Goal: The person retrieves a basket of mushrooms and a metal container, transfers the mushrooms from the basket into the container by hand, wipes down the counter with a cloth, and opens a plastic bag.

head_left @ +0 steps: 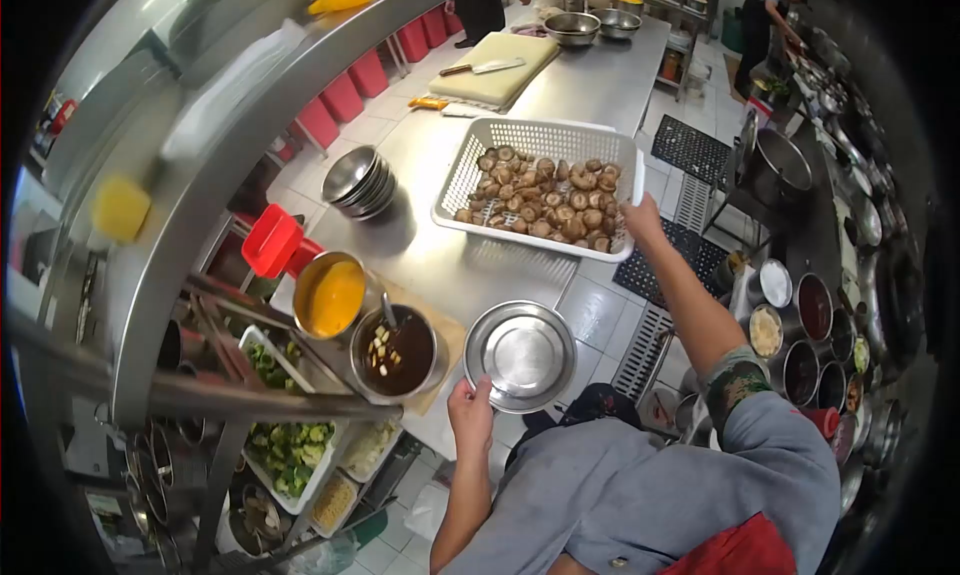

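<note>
My left hand (471, 415) grips the near left rim of an empty round metal bowl (520, 357), its thumb over the edge. Farther off, my right hand (641, 222) is at the right end of a white perforated basket (535, 242), its fingers around the rim. Brown mushrooms (550, 200) lie in the basket, which rests on the steel table (420, 245). Left of the bowl are a pot of dark sauce (405, 360) with pale pieces and a spoon, and a pot of yellow-orange liquid (335, 297).
Stacked metal bowls (358, 183) stand left of the basket. Behind it are a cutting board (500, 70) and knives. A steel shelf (160, 275) runs along the left. Broccoli (290, 453) sits below. Pots (785, 165) line the right; a person (762, 30) stands at the back right.
</note>
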The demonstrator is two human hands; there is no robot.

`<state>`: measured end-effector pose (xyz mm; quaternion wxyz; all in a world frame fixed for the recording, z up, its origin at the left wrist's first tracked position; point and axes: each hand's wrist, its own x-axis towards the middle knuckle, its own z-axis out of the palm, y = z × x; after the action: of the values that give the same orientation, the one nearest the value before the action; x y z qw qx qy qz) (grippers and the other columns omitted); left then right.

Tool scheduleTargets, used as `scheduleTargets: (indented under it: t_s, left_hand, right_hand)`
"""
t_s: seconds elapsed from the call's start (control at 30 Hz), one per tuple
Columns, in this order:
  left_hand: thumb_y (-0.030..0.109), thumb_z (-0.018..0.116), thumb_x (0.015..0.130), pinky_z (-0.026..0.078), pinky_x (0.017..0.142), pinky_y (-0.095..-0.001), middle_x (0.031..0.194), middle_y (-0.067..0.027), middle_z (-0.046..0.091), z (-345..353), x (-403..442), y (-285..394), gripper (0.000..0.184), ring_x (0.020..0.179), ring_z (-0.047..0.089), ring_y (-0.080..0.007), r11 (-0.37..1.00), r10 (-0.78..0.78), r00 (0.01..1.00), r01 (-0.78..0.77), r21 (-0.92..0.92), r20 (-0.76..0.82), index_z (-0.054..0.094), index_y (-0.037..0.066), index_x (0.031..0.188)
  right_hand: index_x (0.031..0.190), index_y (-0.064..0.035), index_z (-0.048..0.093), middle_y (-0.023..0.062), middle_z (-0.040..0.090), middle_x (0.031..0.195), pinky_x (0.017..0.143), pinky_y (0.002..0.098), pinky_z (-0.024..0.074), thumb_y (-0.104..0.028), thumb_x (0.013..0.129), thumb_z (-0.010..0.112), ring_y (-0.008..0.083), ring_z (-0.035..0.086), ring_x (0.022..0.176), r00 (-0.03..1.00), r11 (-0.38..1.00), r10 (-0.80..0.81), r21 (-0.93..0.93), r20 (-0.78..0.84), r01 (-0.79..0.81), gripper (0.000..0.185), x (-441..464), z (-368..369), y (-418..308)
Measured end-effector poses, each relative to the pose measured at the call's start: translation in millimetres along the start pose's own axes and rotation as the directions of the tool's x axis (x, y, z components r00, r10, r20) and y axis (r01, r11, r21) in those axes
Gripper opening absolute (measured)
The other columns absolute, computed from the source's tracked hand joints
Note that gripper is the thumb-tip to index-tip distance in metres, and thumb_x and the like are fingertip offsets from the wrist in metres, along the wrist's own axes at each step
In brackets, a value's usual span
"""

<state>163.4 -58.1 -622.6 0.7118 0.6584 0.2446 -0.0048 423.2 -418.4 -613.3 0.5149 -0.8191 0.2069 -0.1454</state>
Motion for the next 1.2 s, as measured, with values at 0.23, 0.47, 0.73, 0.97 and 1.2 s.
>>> scheduleTargets:
  t_s: [0.23, 0.47, 0.73, 0.97, 1.2]
  left_hand:
    - [0.018, 0.067, 0.096, 0.035, 0.06, -0.0276, 0.07, 0.0037, 0.047, 44.7, 82.3, 14.1, 0.032, 0.066, 0.041, -0.0074, 1.0, -0.012, 0.986, 0.014, 0.015, -0.164, 0.049, 0.007, 0.072]
    - [0.022, 0.066, 0.097, 0.039, 0.057, -0.0283, 0.07, 0.0029, 0.044, 98.5, 142.1, 43.7, 0.035, 0.065, 0.042, -0.0087, 0.993, -0.052, 0.945, 0.013, -0.121, -0.324, 0.042, 0.012, 0.075]
    - [0.024, 0.075, 0.088, 0.043, 0.102, -0.043, 0.122, -0.0237, 0.057, 151.6, 122.7, 115.2, 0.048, 0.116, 0.055, -0.0362, 0.574, 0.603, 0.724, -0.104, 0.812, -0.334, 0.056, -0.006, 0.121]
    - [0.031, 0.084, 0.079, 0.047, 0.103, -0.0442, 0.13, -0.0241, 0.058, 283.5, 310.8, 175.4, 0.069, 0.123, 0.056, -0.0354, 0.443, 0.298, 0.895, -0.437, 0.783, 0.331, 0.053, -0.002, 0.131]
    - [0.04, 0.092, 0.065, 0.048, 0.101, -0.0461, 0.13, -0.0231, 0.054, 321.6, 367.1, 139.5, 0.086, 0.122, 0.055, -0.0395, 0.197, 0.084, 0.995, -0.077, 0.977, 0.061, 0.049, 0.0, 0.127]
  right_hand:
    - [0.12, 0.0047, 0.057, 0.0215, 0.069, 0.111, 0.089, 0.0394, 0.0522, -0.006, 0.083, 0.057, 0.0297, 0.068, 0.099, 0.932, 0.933, -0.357, -0.075, -0.063, 0.352, 0.039, 101.0, -113.4, -21.6]
    - [0.131, 0.0043, 0.052, 0.0098, 0.065, 0.106, 0.083, 0.0317, 0.0507, -0.004, 0.082, 0.055, 0.0173, 0.06, 0.09, 0.935, 0.981, -0.188, 0.009, 0.301, 0.195, 0.05, 253.0, -63.7, 11.0]
    - [0.132, 0.003, 0.053, 0.0292, 0.057, 0.132, 0.103, 0.0428, 0.0463, -0.027, 0.086, 0.074, 0.0418, 0.058, 0.121, 0.875, 0.821, -0.46, -0.303, 0.155, 0.485, 0.059, 278.6, -6.7, 13.9]
    - [0.144, -0.0042, 0.046, 0.0201, 0.056, 0.135, 0.105, 0.0438, 0.0455, -0.043, 0.072, 0.086, 0.0398, 0.055, 0.124, 0.313, 0.584, -0.424, -0.008, 0.85, 0.812, 0.091, 318.3, 82.3, -53.3]
    - [0.144, -0.0078, 0.044, 0.0215, 0.055, 0.131, 0.1, 0.0474, 0.0483, -0.048, 0.058, 0.091, 0.0421, 0.057, 0.118, 0.195, 0.451, -0.195, -0.088, 0.961, 0.888, 0.106, 318.9, 159.1, -36.9]
